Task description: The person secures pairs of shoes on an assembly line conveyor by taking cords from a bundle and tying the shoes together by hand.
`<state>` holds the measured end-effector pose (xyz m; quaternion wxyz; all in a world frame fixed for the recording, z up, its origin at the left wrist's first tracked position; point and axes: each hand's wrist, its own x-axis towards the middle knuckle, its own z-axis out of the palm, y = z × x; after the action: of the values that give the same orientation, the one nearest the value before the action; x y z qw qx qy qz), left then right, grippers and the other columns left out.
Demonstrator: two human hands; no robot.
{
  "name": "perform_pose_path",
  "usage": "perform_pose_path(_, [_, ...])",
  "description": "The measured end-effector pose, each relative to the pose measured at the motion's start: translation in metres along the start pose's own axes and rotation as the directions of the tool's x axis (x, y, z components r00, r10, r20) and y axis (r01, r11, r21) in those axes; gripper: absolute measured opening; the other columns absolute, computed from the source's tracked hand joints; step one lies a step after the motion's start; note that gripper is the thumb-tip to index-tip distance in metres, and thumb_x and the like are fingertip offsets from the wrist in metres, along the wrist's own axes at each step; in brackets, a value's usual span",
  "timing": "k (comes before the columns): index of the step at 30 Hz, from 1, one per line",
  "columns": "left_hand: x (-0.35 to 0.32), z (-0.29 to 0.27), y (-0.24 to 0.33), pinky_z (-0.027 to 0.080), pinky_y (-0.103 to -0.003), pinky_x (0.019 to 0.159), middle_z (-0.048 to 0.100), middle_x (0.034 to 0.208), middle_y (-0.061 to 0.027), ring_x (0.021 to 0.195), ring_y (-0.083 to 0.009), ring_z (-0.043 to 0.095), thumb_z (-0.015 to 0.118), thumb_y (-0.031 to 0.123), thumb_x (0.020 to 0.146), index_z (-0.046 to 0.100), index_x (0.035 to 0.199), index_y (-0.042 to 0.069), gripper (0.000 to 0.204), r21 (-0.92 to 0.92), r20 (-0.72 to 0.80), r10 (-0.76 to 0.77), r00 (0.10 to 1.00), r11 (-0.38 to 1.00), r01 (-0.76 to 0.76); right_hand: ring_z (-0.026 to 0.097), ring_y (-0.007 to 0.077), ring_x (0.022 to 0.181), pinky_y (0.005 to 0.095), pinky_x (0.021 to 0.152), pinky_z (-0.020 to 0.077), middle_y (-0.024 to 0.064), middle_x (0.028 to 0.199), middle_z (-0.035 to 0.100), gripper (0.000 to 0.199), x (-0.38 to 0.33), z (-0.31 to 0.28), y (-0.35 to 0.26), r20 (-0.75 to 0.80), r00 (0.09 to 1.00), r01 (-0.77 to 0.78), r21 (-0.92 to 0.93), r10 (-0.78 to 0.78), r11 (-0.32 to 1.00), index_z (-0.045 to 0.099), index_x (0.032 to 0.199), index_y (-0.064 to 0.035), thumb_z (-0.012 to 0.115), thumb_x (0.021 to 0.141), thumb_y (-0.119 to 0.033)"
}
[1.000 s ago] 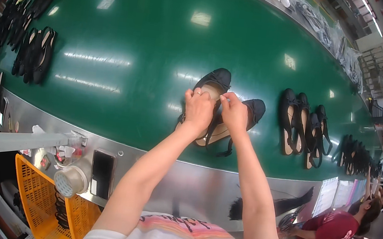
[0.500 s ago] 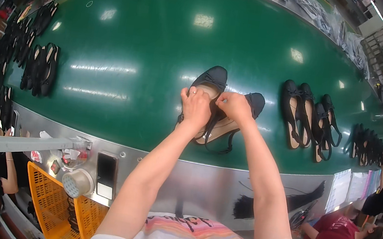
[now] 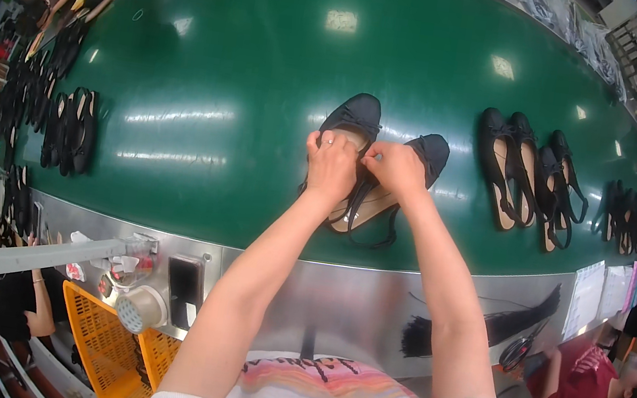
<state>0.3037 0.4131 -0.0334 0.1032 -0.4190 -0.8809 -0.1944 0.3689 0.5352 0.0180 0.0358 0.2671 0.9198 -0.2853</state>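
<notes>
A pair of black slingback flats with bows lies in front of me on the green table. My left hand (image 3: pixel 331 167) is closed over the opening of the left flat (image 3: pixel 357 112), its fingers on the pale insole and rim. My right hand (image 3: pixel 397 169) makes a pinch at that flat's inner edge; what sits between the fingertips is too small to tell. Beneath my right hand and wrist lies the right flat (image 3: pixel 433 156), tilted, toe to the upper right. Its back strap (image 3: pixel 388 237) loops loosely on the table.
More black flats (image 3: pixel 514 169) stand to the right, others (image 3: pixel 72 130) to the left. Along the metal edge (image 3: pixel 355 286) are a phone (image 3: pixel 185 290), a tape roll (image 3: pixel 142 309) and a black-bristled brush (image 3: pixel 479 327). A yellow crate (image 3: pixel 102 348) sits lower left. Co-workers are around the table.
The whole view has shifted slightly. Both hands stay at the left flat, with only small finger movement. At the far left, a co-worker's arm has moved near a shoe.
</notes>
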Motion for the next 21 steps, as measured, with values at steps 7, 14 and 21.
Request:
perform_pose_path(7, [0.001, 0.005, 0.006, 0.023, -0.046, 0.096, 0.057, 0.091, -0.0057, 0.103, -0.0241, 0.046, 0.06, 0.011, 0.077, 0.064, 0.08, 0.009, 0.005, 0.091, 0.008, -0.07, 0.998, 0.994, 0.069, 0.064, 0.0269, 0.09, 0.0368, 0.077, 0.0516, 0.0067, 0.091, 0.068, 0.012, 0.021, -0.012, -0.011, 0.224, 0.954, -0.175, -0.132, 0.201, 0.976, 0.07, 0.082, -0.0204, 0.064, 0.072, -0.02])
perform_pose_path(14, [0.001, 0.003, 0.012, 0.024, -0.046, 0.096, 0.058, 0.09, -0.0048, 0.102, -0.0238, 0.047, 0.061, 0.011, 0.076, 0.064, 0.078, 0.01, 0.004, 0.012, 0.039, -0.145, 0.989, 0.989, 0.144, 0.064, 0.026, 0.083, 0.0349, 0.073, 0.0506, 0.008, 0.085, 0.067, 0.013, 0.025, -0.001, -0.005, 0.201, 0.953, -0.195, -0.164, 0.226, 0.967, 0.068, 0.079, -0.015, 0.065, 0.068, -0.022])
perform_pose_path(21, [0.002, 0.002, 0.013, 0.025, -0.046, 0.094, 0.057, 0.091, -0.0053, 0.101, -0.0245, 0.047, 0.062, 0.012, 0.075, 0.063, 0.079, 0.009, 0.005, -0.019, 0.022, -0.154, 0.988, 0.988, 0.154, 0.064, 0.0289, 0.084, 0.0387, 0.074, 0.0509, 0.0112, 0.088, 0.067, 0.011, 0.011, 0.011, -0.004, -0.042, 0.99, -0.142, -0.159, 0.137, 0.977, 0.069, 0.08, -0.015, 0.061, 0.073, -0.016])
